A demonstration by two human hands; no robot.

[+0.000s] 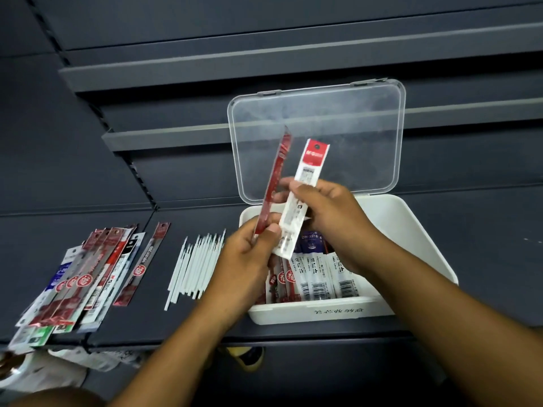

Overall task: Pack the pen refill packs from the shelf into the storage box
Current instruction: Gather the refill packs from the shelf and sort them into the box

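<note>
Red pack [272, 183] and white pack [307, 171], held at frame centre, would probably go best laid flat, one at a time, beside those in the storage box [411, 224]. The left hand [249, 254] pinched the red one's lower end with thumb and fingers; the right hand [332, 218] curled round the white. Behind stood the open lid [323, 127].

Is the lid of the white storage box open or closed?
Open: the clear lid stands raised behind the white storage box, and refill packs lie visible inside.
</note>
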